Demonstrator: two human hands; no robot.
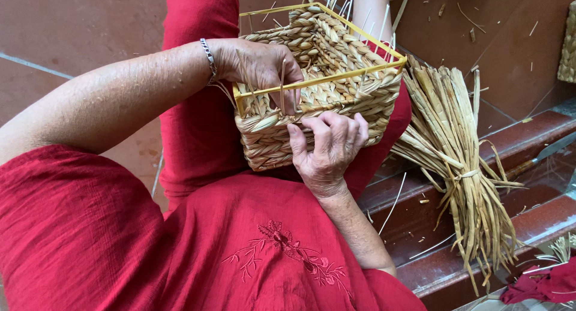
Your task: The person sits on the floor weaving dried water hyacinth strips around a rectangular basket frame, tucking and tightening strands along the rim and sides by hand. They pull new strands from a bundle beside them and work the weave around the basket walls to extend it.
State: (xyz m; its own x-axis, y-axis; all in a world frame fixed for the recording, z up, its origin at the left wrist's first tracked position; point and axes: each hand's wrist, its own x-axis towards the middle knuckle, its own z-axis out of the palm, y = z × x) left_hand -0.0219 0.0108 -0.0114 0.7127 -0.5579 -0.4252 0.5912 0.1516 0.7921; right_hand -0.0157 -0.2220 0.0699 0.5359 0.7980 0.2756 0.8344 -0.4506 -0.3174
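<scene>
- The half-woven rectangular basket of plaited straw on a yellow wire frame [321, 77] rested on the person's red-clad lap, tilted toward the camera.
- The left hand [258, 65] was closed over the near rim, pinching a thin upright stake [282, 83]; the right hand [329, 148] pressed curled fingers against the woven front wall.
- Judged risks: a hard pull might have snapped the dry stake, and a loosened pinch could have let the top row slacken.
- A tied bundle of dried straw strands [459, 167] lay on the red tiled steps [528, 137] to the right, apart from the basket.
</scene>
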